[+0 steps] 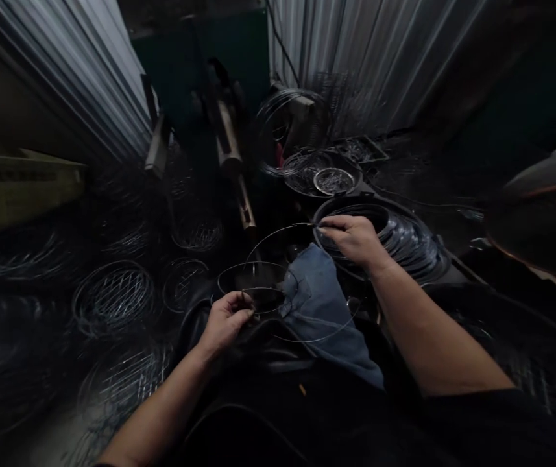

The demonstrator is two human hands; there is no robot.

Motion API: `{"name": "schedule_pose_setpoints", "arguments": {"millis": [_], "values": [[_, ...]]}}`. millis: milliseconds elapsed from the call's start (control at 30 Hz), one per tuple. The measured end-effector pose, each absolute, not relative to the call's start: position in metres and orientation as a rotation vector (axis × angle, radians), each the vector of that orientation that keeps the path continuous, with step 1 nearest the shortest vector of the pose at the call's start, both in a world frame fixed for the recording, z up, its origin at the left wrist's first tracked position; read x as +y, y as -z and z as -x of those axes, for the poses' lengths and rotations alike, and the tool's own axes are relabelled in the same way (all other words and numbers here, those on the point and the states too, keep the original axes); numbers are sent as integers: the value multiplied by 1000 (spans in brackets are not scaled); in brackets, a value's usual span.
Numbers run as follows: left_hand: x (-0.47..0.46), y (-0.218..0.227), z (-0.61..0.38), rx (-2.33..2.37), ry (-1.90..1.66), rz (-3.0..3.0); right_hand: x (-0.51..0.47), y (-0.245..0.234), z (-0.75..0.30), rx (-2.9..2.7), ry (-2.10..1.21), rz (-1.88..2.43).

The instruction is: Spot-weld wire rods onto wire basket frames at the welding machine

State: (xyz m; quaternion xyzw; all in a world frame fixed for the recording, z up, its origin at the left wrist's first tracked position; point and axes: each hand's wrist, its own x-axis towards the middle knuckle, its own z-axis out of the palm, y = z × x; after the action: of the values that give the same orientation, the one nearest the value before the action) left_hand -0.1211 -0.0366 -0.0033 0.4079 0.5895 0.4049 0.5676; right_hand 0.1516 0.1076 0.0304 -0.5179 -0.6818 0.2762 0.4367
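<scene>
My left hand is closed in a pinch on a small wire ring held over my lap. My right hand is closed too, pinching the top of a larger thin wire hoop that arcs down past my blue-clad knee. Just behind the right hand lies a pile of dark wire rings in a round tub.
Several round wire mesh baskets lie on the dark floor at left. A machine with a wooden handle stands ahead. Bowls of wire parts sit behind the tub. Corrugated metal walls close the back. A yellowish box is at left.
</scene>
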Motion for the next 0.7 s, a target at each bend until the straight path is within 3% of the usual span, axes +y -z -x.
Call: {"name": "schedule_pose_setpoints", "arguments": {"millis": [267,433,500,700], "values": [[-65,23,186,1372,-748,-1202,80,-57,-95,-1810,-1086,1069],[-47,55,218,1795,-1059,-1530,70,-93,-62,-1866,-1334,1181],[-35,70,223,1860,-972,-1654,69,-104,-50,-1866,-1417,1165],[-22,97,232,1684,-887,-1561,72,-119,-37,-1995,-1327,1158]]}}
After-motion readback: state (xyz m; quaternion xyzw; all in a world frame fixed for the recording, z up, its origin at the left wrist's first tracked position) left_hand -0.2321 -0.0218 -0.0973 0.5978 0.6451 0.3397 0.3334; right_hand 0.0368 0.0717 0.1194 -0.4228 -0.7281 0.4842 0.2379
